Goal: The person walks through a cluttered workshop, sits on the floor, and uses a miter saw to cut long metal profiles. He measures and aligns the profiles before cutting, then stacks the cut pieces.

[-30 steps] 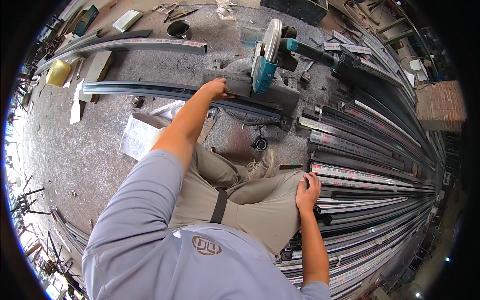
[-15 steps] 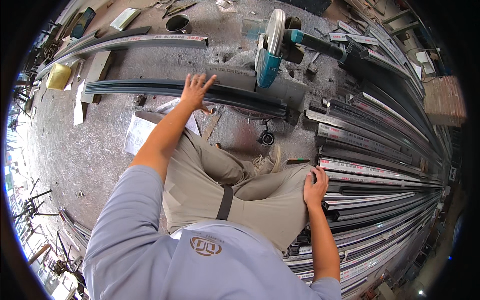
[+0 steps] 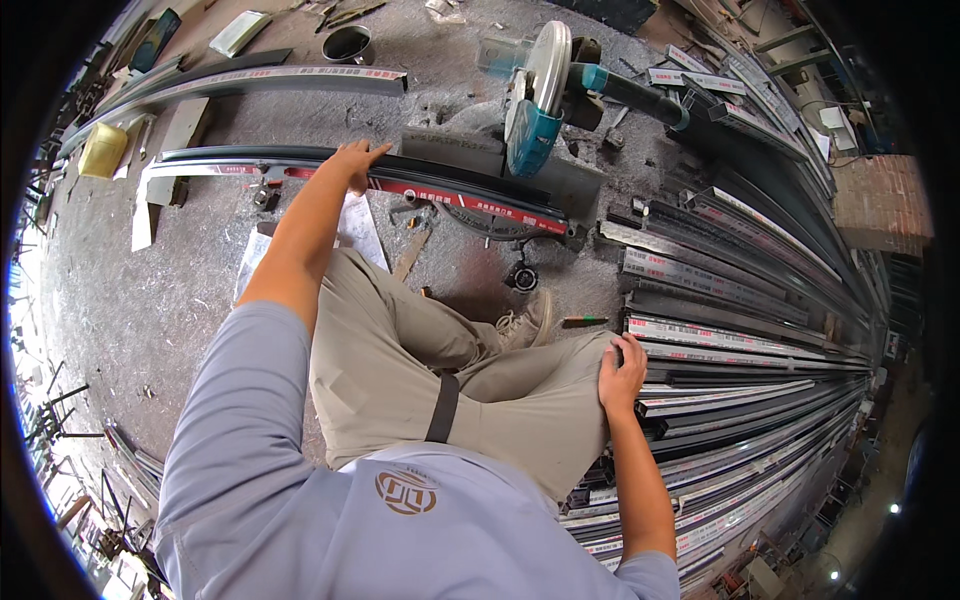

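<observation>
Workshop floor, grey concrete, littered with offcuts; centre and left of frame.
Long dark metal profile with a red-and-white label strip: lies across the upper centre of the frame, its right end resting on the saw base.
Left hand: arm stretched forward, palm down on the profile, fingers loosely spread, not closed around it.
Right hand: lower right of centre, fingers together, resting flat on the person's right knee.
Chop saw, teal body, disc raised: upper centre, just behind the profile.
Stacked metal profiles: right side of frame.
</observation>
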A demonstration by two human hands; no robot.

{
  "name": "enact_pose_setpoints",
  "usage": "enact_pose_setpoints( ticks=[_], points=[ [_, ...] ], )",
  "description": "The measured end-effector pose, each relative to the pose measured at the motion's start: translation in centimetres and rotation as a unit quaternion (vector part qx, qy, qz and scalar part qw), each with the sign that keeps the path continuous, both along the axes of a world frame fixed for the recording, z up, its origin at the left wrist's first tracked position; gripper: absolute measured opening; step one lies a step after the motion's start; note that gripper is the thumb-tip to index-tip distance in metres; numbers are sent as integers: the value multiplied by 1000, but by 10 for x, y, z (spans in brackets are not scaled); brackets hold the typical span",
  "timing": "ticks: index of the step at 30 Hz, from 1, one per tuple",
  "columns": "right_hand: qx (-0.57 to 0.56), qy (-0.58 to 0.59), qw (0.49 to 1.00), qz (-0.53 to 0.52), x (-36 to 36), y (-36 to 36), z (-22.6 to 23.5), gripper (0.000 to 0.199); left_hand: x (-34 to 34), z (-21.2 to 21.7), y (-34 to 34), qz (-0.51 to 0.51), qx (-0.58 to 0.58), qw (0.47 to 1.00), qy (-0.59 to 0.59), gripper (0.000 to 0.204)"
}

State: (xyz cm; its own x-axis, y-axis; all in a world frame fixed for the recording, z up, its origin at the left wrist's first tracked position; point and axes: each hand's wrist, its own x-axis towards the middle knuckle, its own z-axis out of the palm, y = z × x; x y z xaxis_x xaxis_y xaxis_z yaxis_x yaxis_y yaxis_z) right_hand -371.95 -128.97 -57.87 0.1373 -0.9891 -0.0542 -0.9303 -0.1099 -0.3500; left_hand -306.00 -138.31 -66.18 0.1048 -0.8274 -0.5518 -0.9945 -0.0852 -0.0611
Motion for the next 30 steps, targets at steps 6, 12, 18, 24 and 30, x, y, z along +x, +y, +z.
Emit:
enact_pose_setpoints(
  ticks=[6, 12, 18, 24, 30],
  points=[
    [2, 5, 1000, 8, 2, -3, 1, 25, 8, -12, -4, 25, -69, 996, 47, 88],
    [2, 3, 1000, 7, 3, -4, 3, 25, -9, 2, 7, 59, -122, 991, 10, 83],
    [7, -7, 1000, 12, 1, -5, 2, 25, -12, 8, 13, 89, -103, 990, 25, 85],
    [7, -9, 1000, 18, 3, -8, 1, 25, -14, 8, 11, 96, -71, 992, 30, 92],
    [18, 19, 999, 25, 5, -15, -4, 27, -44, 8, 37, 94, -211, 972, -48, 94]
  ],
)
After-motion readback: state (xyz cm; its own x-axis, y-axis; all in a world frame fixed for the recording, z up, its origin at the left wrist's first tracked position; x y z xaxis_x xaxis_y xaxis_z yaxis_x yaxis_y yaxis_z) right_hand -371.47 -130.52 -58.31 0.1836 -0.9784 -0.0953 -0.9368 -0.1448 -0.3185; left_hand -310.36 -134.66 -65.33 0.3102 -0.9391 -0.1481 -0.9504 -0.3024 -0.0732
